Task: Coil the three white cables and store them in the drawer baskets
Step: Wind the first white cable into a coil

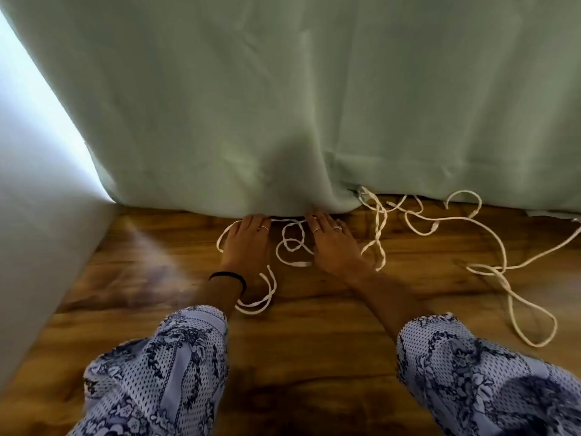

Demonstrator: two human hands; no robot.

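Right, biggest thing first: the pale green curtain [283, 105] fills the upper part of my head view, its hem reaching the wooden floor [314, 325]. Bright light shows at its left edge, and a grey-white wall [37, 215] runs down the left side. Both arms come in from the bottom in blue patterned sleeves [163, 366].

White cables [440, 220] sprawl loose and uncoiled on the floor just below the hem. I see the widest tangle to the right, looping out toward the right edge, a smaller set of loops [292, 247] between the two hands, and another loop [254, 302] beside the left wrist. I cannot separate them into three cables with any certainty.

My left hand [246, 243] lies flat, fingers straight, fingertips at the curtain hem, with cable running round its outer edge. I see nothing gripped. My right hand [330, 243] is likewise flat and spread, fingertips at the hem, resting on or just over cable; whether it touches, I cannot tell.

Small stuff: a black band [228, 276] on the left wrist, rings on fingers of both hands, a connector plug [301, 264] on the floor between the hands.
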